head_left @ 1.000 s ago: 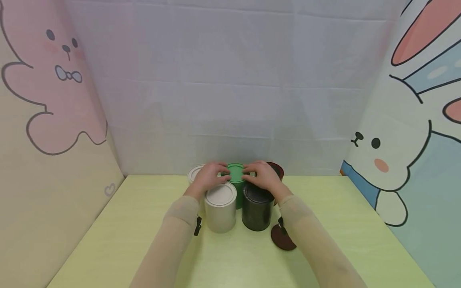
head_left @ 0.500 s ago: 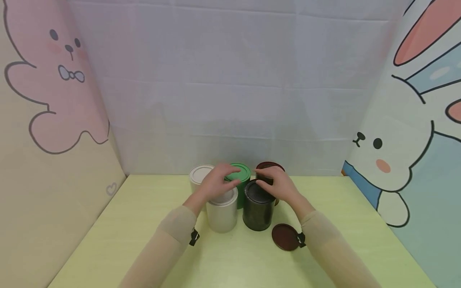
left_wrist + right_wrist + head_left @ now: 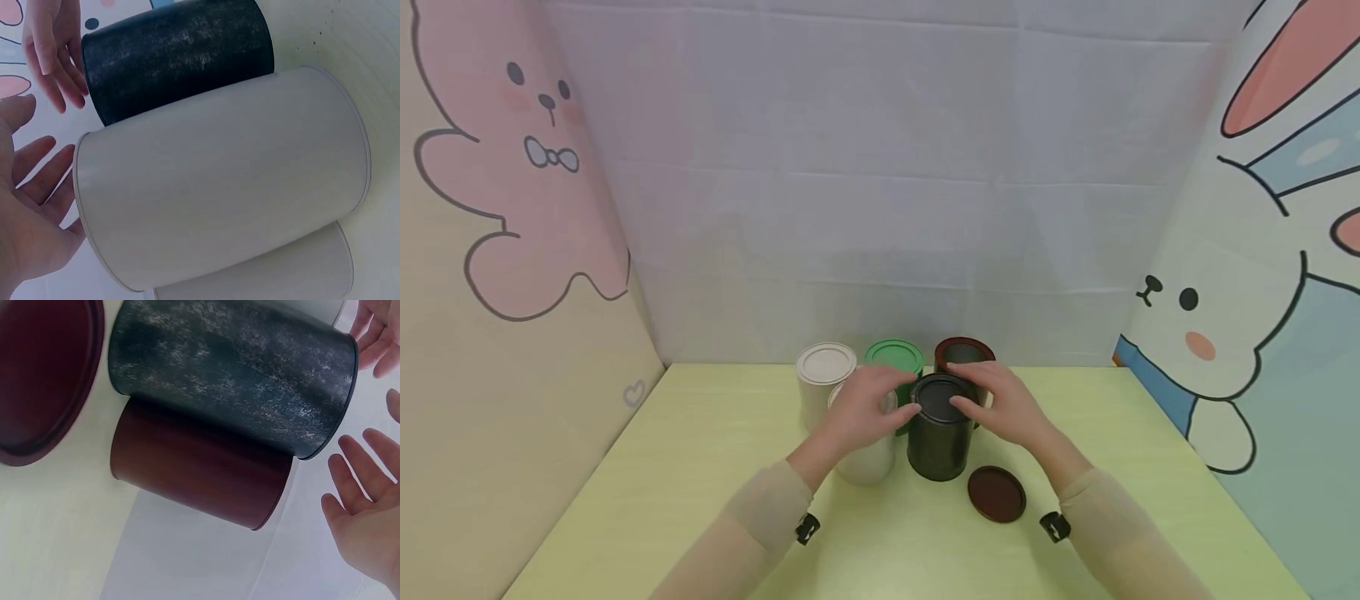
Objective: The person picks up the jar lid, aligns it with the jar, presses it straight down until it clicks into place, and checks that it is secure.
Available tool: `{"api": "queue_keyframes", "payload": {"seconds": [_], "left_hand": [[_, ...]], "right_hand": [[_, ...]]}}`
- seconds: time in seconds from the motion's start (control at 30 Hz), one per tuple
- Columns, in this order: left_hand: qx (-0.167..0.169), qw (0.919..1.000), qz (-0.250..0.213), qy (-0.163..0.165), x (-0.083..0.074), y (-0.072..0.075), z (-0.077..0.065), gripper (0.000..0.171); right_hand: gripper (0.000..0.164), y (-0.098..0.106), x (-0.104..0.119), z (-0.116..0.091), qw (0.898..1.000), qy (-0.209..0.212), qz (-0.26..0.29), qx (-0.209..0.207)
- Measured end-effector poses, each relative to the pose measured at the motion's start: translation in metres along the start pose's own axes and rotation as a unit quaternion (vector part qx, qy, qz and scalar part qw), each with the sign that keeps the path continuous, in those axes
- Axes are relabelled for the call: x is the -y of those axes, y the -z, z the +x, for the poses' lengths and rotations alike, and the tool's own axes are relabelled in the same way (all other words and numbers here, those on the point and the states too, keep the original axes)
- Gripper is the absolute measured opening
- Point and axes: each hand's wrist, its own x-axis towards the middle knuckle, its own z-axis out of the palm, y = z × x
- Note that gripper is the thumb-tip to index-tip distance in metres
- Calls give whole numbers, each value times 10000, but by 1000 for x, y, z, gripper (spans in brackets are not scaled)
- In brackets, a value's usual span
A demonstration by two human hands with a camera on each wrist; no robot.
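My left hand (image 3: 867,408) hovers over the front white can (image 3: 867,463), fingers stretched toward the black can (image 3: 937,450). On the other side, my right hand (image 3: 1003,403) reaches to the black can's lid, thumb and fingers spread apart. Neither hand holds anything. In the right wrist view, the right fingers stop just short of the can's top end, which has a scuffed dark side. Behind stand a second white can (image 3: 825,365), a green can (image 3: 893,354) and a dark red can (image 3: 200,465). The left hand partly covers the front white can's lid.
A dark red round lid (image 3: 997,494) lies flat on the pale yellow table (image 3: 715,467), in front and to the right of the cans. A white cloth backdrop (image 3: 880,208) rises behind them, and printed cartoon walls flank both sides.
Both hands have come from the green can's lid toward me, to either side of the black can's top. The cans and the loose lid stay in place.
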Motion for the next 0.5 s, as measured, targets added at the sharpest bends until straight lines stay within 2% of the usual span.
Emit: {"api": "queue_keyframes", "payload": {"seconds": [0.2, 0.33, 0.5], "left_hand": [[-298, 9992, 39, -252, -15, -9, -9, 42], [-472, 9974, -39, -543, -25, -16, -19, 45], [-457, 9956, -182, -795, -37, -24, -31, 46]], "right_hand": [[56, 4, 0, -17, 9998, 195, -68, -54], [59, 6, -2, -28, 9992, 390, -49, -72], [61, 12, -1, -42, 9985, 538, -48, 59]]}}
